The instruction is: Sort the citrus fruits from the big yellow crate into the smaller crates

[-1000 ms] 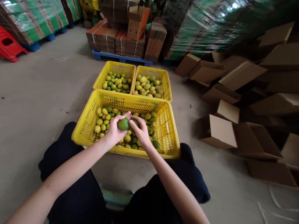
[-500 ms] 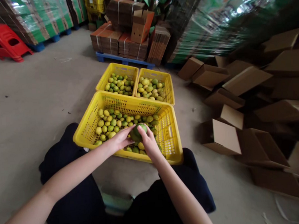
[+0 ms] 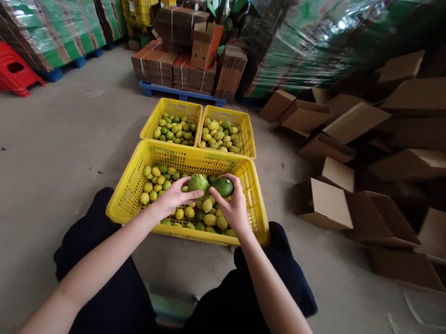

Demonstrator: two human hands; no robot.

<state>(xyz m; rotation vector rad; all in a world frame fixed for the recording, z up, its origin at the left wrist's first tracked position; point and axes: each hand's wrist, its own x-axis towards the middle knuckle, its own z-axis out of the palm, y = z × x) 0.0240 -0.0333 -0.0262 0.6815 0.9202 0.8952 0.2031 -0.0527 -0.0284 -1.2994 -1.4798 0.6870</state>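
Observation:
My left hand (image 3: 175,195) is closed around a light green lemon (image 3: 199,184), held above the large yellow crate (image 3: 261,205). Close beside it on the right, my right hand (image 3: 235,208) grips a darker green lemon (image 3: 223,187) between thumb and fingers. The two fruits are near each other, and I cannot tell whether they touch. Under both hands, yellow and green lemons (image 3: 210,219) lie loose on the crate's slotted floor. My forearms hide part of the near rim.
Two smaller yellow crates (image 3: 151,118) with more lemons stand against the far side. Open cardboard boxes (image 3: 331,203) pile up on the right. Bundled flat cartons (image 3: 193,71) rest on a blue pallet (image 3: 182,94) behind. A red stool (image 3: 6,66) stands far left.
My hands have moved apart from one shared green fruit. Now each holds its own lemon, and more of the fruit in the near right of the crate shows.

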